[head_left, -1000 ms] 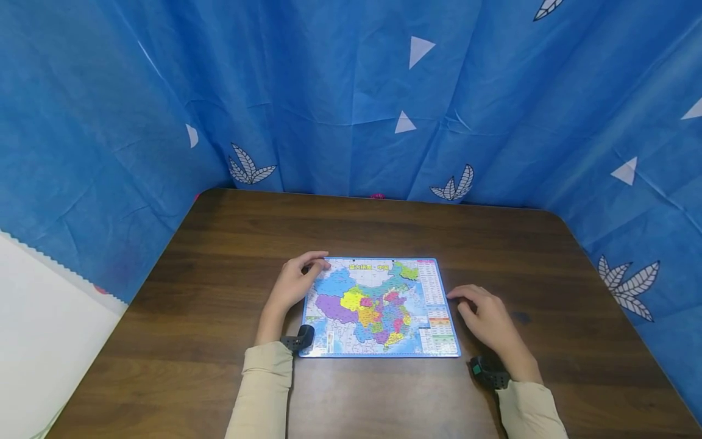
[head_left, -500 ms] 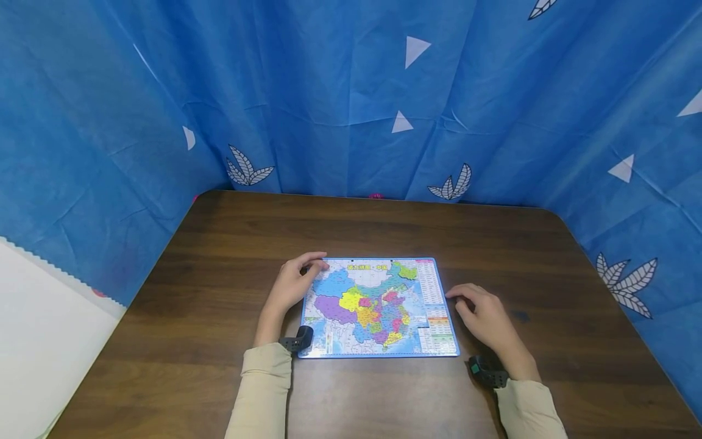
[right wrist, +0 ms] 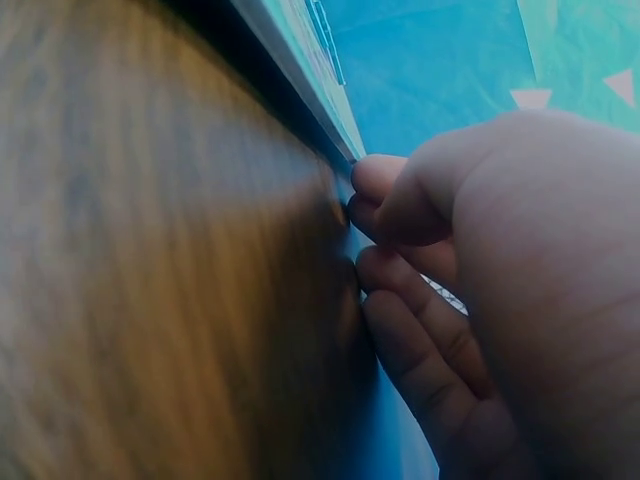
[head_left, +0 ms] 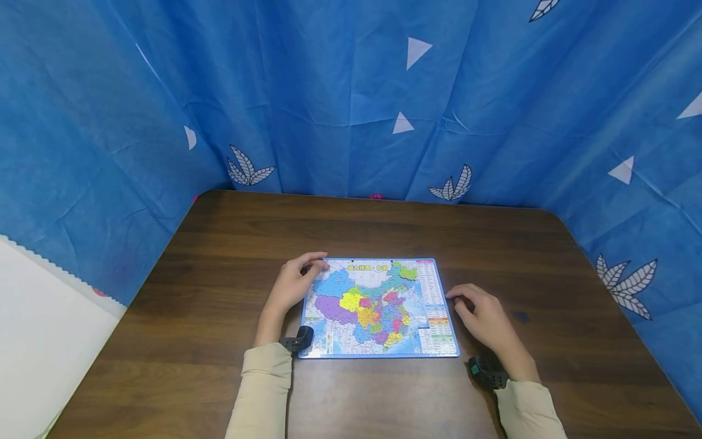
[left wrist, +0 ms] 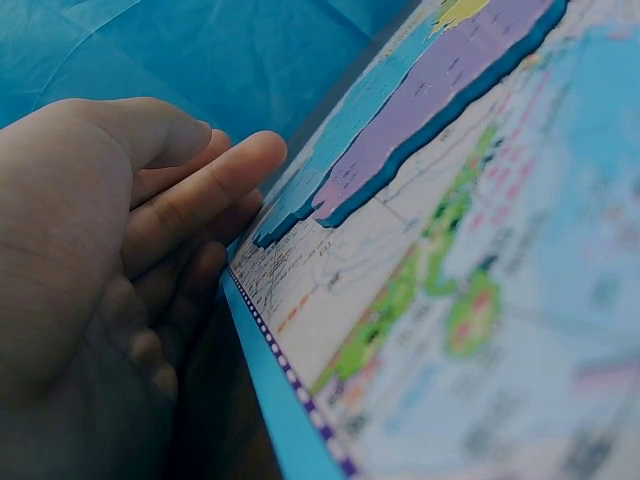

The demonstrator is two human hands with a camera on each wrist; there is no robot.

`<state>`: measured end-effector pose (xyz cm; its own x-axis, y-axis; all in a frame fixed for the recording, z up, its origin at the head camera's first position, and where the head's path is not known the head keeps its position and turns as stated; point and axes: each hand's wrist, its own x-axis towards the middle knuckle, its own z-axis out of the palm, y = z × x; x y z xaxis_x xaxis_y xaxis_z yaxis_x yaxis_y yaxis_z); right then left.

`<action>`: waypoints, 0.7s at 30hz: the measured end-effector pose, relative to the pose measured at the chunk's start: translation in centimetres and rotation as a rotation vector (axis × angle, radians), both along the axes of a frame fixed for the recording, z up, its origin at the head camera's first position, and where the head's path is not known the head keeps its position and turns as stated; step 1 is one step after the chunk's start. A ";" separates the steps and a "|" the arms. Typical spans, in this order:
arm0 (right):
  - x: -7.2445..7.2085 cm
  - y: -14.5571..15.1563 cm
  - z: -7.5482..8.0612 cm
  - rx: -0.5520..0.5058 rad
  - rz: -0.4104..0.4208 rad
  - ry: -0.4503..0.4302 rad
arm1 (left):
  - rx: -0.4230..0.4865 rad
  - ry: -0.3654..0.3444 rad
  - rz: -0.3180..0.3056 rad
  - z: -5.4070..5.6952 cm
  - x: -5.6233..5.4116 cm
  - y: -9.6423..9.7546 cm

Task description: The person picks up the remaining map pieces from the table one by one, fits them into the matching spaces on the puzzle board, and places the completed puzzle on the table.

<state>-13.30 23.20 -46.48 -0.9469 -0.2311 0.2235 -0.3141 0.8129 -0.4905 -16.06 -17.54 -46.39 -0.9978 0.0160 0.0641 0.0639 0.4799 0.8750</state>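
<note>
A map puzzle board [head_left: 378, 308] with a blue border lies flat on the table, bearing a colourful map of China. Raised puzzle pieces, among them a purple one [left wrist: 430, 110], stand up from its surface in the left wrist view. At the board's upper left edge is my left hand [head_left: 294, 281], its fingers loosely bent and holding nothing. My right hand [head_left: 485, 314] rests on the table by the right edge, with its fingertips [right wrist: 375, 180] right at the board's side and nothing in its grasp.
A dark wooden table [head_left: 493, 244] carries the board. Behind it and at the sides hangs a blue curtain [head_left: 329, 91] with white triangles and leaves. White material [head_left: 44, 341] shows at the far left. Each wrist wears a black strap device.
</note>
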 end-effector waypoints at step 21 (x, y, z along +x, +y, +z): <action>0.1 -0.9 -0.4 -0.023 -0.046 -0.003 | 0.001 -0.017 0.001 0.1 -0.1 0.0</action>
<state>-13.22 22.33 -46.90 -0.9572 -0.1817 0.2252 -0.2747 0.8150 -0.5101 -16.13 -17.55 -46.31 -0.9988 0.0147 0.0476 0.0488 0.4794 0.8762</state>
